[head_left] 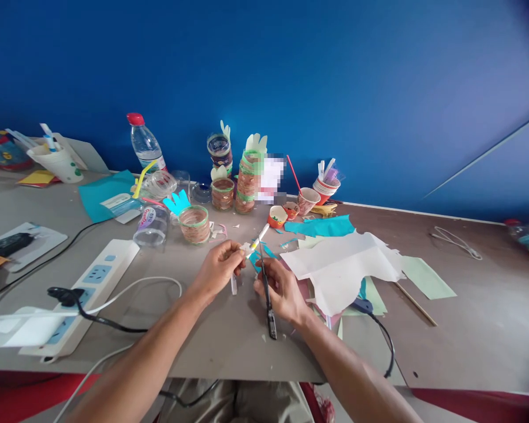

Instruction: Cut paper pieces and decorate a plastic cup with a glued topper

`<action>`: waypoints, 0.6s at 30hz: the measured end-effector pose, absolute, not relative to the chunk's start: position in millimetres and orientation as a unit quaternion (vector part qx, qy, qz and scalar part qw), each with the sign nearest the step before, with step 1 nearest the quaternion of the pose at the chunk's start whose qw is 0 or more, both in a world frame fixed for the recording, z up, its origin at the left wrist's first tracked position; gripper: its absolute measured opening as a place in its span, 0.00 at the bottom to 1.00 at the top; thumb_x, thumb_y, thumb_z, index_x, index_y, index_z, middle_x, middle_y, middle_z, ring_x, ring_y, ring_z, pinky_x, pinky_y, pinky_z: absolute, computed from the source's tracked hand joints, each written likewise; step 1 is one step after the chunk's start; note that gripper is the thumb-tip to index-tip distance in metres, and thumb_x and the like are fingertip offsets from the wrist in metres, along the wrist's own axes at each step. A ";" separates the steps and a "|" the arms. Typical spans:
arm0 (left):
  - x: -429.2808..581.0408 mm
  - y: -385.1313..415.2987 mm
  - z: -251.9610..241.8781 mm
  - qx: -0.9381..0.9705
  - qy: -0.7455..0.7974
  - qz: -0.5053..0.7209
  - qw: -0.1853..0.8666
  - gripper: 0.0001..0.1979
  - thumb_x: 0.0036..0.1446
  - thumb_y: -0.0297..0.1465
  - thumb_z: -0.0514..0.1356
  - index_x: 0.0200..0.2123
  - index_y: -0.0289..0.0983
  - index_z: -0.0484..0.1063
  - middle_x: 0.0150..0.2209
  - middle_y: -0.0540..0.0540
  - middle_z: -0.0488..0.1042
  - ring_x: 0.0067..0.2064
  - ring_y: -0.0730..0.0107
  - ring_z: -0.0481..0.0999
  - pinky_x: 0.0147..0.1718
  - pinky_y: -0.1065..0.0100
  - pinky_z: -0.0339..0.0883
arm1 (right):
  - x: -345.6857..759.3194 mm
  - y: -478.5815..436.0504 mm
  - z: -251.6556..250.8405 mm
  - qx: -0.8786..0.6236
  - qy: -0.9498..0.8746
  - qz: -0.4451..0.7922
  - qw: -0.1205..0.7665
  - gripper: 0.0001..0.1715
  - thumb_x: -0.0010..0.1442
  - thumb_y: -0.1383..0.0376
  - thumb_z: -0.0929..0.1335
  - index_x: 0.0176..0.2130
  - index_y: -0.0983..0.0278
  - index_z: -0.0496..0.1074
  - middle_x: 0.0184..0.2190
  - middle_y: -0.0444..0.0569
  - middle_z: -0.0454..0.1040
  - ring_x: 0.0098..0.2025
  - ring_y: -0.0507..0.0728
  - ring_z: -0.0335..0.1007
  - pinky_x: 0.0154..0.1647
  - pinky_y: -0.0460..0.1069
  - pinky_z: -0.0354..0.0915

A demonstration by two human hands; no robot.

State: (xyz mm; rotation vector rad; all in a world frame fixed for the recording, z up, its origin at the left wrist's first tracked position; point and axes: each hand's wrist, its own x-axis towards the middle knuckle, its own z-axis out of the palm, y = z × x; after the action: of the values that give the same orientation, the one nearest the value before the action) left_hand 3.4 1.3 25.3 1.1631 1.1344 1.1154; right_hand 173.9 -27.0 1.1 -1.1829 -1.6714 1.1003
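Over the middle of the grey table, my left hand point(224, 265) is closed, its fingertips pinching a small pale piece point(245, 247) that looks like paper. My right hand point(280, 289) wraps round a dark, slim tool point(269, 305), probably a cutter knife, whose upper end points away from me beside the left fingertips. A white and yellow stick-like item point(259, 238) lies just beyond the fingertips. Blue paper scraps point(267, 250) are scattered between and behind the hands. To the left stands a twine-wrapped jar point(194, 224) with blue paper fingers at its rim.
A white power strip point(92, 288) with cables lies left. White paper point(344, 264) covers green sheets on the right, near a wooden stick point(417, 304). Wrapped jars point(247, 182), a red-capped bottle point(146, 141) and paper cups point(308, 200) stand toward the blue wall point(335, 76).
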 end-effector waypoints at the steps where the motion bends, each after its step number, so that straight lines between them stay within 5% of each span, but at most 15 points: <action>1: 3.1 1.7 25.9 0.488 0.482 0.478 0.548 0.09 0.50 0.36 0.60 0.26 0.36 0.68 0.21 0.53 0.69 0.23 0.77 0.67 0.23 0.74 0.61 | 173.7 -27.8 1.9 -0.468 -0.671 0.427 0.386 0.16 0.54 0.61 0.69 0.42 0.63 0.67 0.25 0.42 0.66 0.24 0.51 0.56 0.24 0.47 0.54; 18: 5.1 -1.5 28.5 0.514 0.475 0.427 0.573 0.08 0.50 0.34 0.59 0.25 0.36 0.66 0.20 0.54 0.68 0.21 0.79 0.64 0.22 0.74 0.59 | 168.9 -27.7 4.4 -0.459 -0.699 0.438 0.331 0.13 0.53 0.61 0.67 0.38 0.64 0.66 0.21 0.38 0.56 0.23 0.49 0.50 0.23 0.46 0.49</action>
State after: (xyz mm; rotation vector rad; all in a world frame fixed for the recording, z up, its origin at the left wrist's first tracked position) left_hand 5.1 -1.5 28.5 1.2044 1.1126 1.0011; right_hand 168.9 -27.7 4.4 -1.1994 -1.8263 1.1449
